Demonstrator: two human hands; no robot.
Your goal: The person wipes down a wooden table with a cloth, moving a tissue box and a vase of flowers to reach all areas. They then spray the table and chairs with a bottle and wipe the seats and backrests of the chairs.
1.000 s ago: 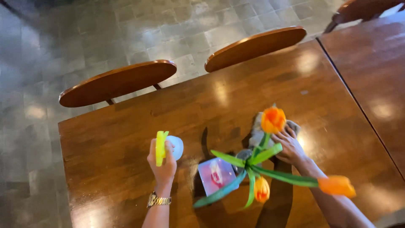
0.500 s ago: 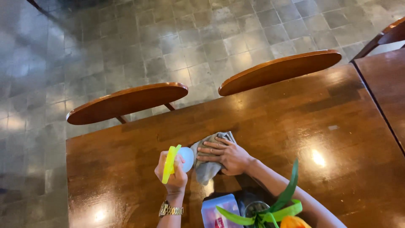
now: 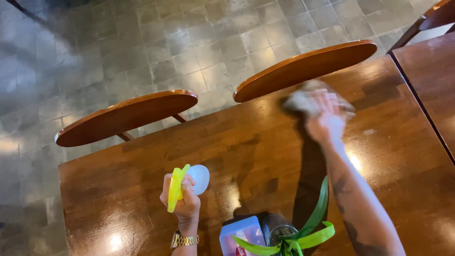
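Cloth (image 3: 303,97), grey and crumpled, sits under the right hand (image 3: 327,118) at the far side of the table (image 3: 142,189), close to the edge by the right-hand chair back (image 3: 303,68). Hand and cloth are motion-blurred, so edges are soft; the fingers look spread flat over the cloth, pressing it onto the wood, not curled round it. The tattooed forearm runs back from there toward the near edge.

Left hand (image 3: 182,199) is raised near the front of the table, fingers closed round a spray bottle (image 3: 196,178) with a white rounded body and a yellow-green trigger (image 3: 175,187). Gold wristwatch (image 3: 184,240) on that wrist. Bottle is off the table, well apart from the cloth.

At the bottom edge, between the two arms: a small light-blue box (image 3: 241,232) with a pink patch, just beside a dark glass vase (image 3: 277,232) with long green leaves (image 3: 313,227) curling out to the right. Vase only partly in view.

Second curved wooden chair back (image 3: 125,116) stands at the left along the far edge. Another wooden table (image 3: 426,71) abuts on the right. Grey tiled floor (image 3: 142,42) beyond.
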